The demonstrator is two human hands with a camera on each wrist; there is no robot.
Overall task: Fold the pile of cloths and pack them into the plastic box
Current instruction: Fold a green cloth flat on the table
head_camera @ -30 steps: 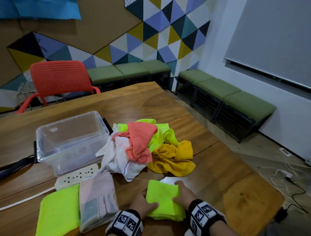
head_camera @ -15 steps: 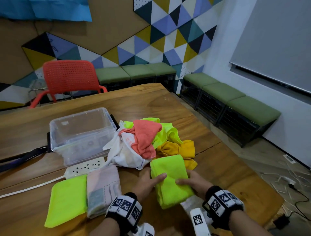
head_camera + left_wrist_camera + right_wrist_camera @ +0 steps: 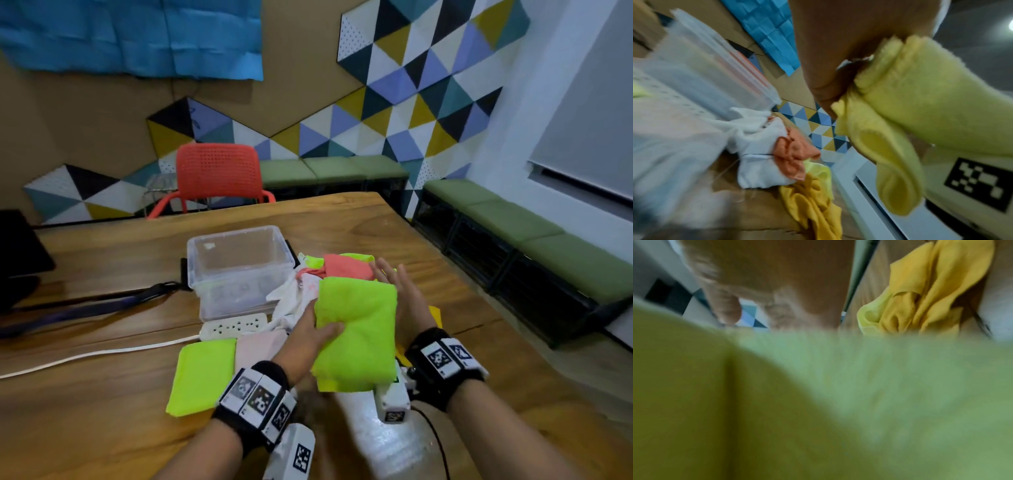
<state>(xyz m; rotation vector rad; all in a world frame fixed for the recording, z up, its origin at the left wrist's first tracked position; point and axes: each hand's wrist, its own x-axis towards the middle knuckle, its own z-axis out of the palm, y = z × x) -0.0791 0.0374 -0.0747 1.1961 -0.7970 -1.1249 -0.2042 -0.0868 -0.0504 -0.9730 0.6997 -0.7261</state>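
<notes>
Left hand point(image 3: 310, 334) has lifted the folded green cloth point(image 3: 356, 332) off the table; right hand point(image 3: 406, 301) opened

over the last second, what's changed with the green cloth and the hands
The folded green cloth has been lifted off the table and carried up and forward, toward the plastic box. The left hand now grips its left edge, thumb on top; the right hand has let go and stands open beside its right edge. The unfolded pile, the two folded cloths and the box have not moved.
</notes>
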